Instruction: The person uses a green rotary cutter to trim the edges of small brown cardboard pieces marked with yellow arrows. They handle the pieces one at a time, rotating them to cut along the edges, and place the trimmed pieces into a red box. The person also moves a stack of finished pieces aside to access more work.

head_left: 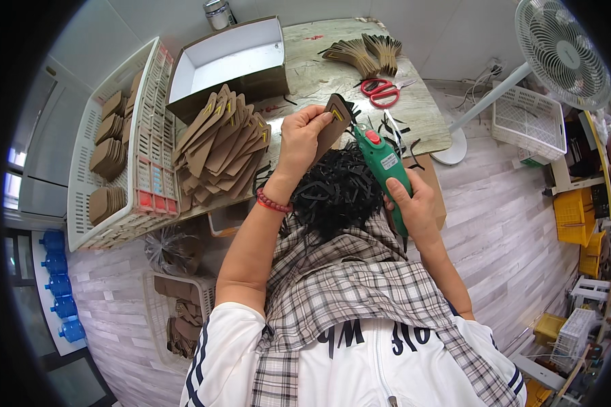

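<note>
Head view: left hand (300,136) had a brown piece (332,129) pinched, thumb on top, upper centre of frame; right hand (416,203) was wrapped round a green tool (379,156), nose at the piece's dark end. Black scraps (336,190) lay heaped mid-frame, brown stack (217,149) left of centre, red scissors (381,93) upper right.

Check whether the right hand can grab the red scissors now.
Probably not: the right hand is full with the green power tool, though the red scissors lie uncovered on the table.
</note>
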`<state>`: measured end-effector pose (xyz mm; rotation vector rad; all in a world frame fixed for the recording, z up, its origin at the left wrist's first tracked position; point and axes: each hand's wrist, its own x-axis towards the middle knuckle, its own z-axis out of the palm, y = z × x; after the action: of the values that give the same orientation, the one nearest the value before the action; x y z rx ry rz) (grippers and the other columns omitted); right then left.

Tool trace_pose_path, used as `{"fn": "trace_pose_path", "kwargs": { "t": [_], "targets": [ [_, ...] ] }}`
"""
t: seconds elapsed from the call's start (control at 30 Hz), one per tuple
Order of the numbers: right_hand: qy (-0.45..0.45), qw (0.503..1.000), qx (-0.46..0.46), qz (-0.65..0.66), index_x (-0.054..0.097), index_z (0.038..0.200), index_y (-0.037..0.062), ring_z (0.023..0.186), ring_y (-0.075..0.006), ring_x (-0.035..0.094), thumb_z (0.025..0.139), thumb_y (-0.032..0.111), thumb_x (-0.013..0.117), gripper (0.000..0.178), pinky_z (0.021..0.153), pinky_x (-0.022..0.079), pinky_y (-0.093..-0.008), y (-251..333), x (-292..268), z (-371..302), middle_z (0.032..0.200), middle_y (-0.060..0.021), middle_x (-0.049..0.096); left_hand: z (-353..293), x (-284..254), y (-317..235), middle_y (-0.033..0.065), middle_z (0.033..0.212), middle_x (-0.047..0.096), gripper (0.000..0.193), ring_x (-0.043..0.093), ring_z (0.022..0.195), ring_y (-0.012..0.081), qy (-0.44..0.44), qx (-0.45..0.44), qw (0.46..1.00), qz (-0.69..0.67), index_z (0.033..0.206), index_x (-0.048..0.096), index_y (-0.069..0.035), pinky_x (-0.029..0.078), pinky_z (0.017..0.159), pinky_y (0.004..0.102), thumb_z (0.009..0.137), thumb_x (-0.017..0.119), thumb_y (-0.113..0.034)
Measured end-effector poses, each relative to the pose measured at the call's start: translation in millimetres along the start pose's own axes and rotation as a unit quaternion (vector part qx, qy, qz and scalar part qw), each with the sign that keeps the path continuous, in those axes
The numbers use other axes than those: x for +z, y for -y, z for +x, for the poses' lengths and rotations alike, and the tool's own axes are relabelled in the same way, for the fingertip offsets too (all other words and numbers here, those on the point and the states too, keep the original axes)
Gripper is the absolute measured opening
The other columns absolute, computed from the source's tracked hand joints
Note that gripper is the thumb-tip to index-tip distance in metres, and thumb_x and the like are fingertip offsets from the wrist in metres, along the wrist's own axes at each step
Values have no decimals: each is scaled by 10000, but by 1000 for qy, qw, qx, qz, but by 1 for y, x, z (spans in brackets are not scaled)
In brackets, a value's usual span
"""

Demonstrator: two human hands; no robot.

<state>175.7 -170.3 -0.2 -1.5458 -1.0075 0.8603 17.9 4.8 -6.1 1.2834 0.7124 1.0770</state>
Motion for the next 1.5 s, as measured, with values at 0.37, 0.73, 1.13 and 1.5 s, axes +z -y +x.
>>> {"fn": "trace_pose_path", "kwargs": {
  "t": [0.37, 0.73, 1.13, 1.5],
  "targets": [
    [6, 1000, -11, 14, 613, 1013, -9, 558, -65, 530, 872, 323, 665, 364, 519, 431, -217, 5, -4, 4, 688, -24, 589, -2, -7, 1, -8, 754, 626, 143, 534, 704, 52, 110, -11, 990, 86, 944, 668, 31, 447, 663, 215, 874, 605, -77],
    [15, 1000, -14, -4, 607, 1045, -16, 567, -50, 516, 874, 259, 670, 330, 520, 430, -202, 5, -13, 2, 712, -10, 588, 13, -20, -22, 110, 833, 637, 175, 603, 762, 209, 164, 76, 946, 270, 943, 643, 30, 465, 707, 297, 860, 617, -121],
    [38, 997, -32, -56, 616, 1035, 1, 580, -56, 517, 860, 287, 685, 342, 523, 423, -219, 6, -24, 3, 686, 6, 576, 32, -22, -60, 28, 773, 593, 102, 512, 848, 209, 272, 237, 780, 512, 829, 648, -40, 360, 869, 323, 828, 612, -136],
    [9, 1000, 6, 3, 618, 1032, -5, 561, -54, 517, 869, 252, 674, 309, 524, 430, -208, -2, -13, 4, 704, -9, 585, 44, -114, -86, 91, 911, 580, 157, 521, 900, 234, 76, 89, 891, 438, 943, 674, -39, 419, 835, 334, 849, 613, -148]
  ]
}}
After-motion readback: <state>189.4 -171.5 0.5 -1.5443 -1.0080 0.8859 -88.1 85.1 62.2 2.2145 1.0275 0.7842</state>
